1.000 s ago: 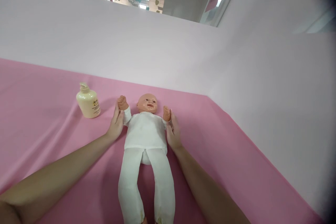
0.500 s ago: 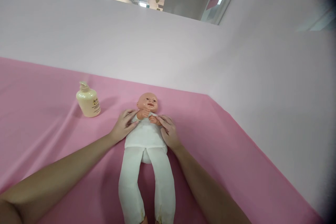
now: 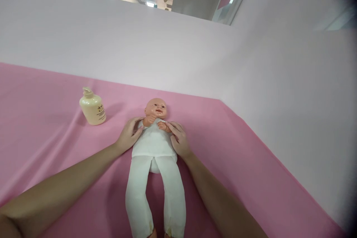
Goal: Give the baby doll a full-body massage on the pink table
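A baby doll (image 3: 154,145) in white clothes lies on its back on the pink cloth (image 3: 251,178), head away from me. My left hand (image 3: 128,134) grips the doll's arm on the left side, and my right hand (image 3: 178,139) grips the arm on the right. Both doll arms are folded in, so the doll's small fists meet over its chest just below the chin. Its legs stretch toward me, and the feet are cut off at the bottom edge.
A cream pump bottle (image 3: 92,106) stands upright on the cloth to the left of the doll's head, a short way from my left hand. Pale pink walls (image 3: 279,81) close in the back and right side.
One second ago I held the doll's arms spread out beside its head. I have since folded both arms inward onto its chest. They stay there now.
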The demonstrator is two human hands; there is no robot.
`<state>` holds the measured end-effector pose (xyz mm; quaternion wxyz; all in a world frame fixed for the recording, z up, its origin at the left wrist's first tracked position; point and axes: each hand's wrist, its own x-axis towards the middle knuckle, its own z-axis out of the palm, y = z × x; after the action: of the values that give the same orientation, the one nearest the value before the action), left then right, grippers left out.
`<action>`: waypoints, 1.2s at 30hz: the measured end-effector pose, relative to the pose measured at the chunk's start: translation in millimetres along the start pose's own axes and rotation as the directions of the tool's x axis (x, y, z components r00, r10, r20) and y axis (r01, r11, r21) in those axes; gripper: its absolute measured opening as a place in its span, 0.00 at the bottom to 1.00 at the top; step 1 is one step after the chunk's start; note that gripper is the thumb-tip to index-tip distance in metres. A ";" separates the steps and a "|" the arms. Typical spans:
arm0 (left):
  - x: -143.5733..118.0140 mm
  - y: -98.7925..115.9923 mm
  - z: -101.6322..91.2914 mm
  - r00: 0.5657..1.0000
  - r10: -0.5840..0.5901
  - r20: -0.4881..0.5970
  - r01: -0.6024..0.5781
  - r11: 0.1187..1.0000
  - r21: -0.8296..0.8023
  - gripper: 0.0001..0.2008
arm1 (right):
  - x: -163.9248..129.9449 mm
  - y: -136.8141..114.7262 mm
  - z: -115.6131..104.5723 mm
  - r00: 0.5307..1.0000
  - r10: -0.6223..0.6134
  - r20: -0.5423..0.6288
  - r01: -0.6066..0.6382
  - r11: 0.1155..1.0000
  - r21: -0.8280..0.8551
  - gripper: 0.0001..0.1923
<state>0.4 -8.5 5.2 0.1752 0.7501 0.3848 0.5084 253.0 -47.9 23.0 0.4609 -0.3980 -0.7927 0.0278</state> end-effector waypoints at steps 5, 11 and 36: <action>-3.0 -7.2 3.8 0.998 -0.062 -0.008 0.061 0.993 -0.101 0.08 | -0.1 1.0 0.0 1.000 -0.002 0.009 0.002 1.000 -0.001 0.37; -1.4 -7.0 4.1 0.998 -0.069 0.013 0.070 0.989 -0.129 0.06 | -2.0 3.6 2.8 0.998 0.051 -0.031 -0.050 0.998 0.032 0.36; 0.6 7.3 0.6 0.999 0.010 0.041 -0.007 0.997 -0.072 0.02 | -1.0 3.6 2.5 0.998 0.057 -0.034 -0.054 0.996 0.067 0.34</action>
<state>3.9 -12.7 10.1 0.2076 0.7555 0.3594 0.5069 253.5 -45.3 19.4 0.4869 -0.4048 -0.7717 0.0597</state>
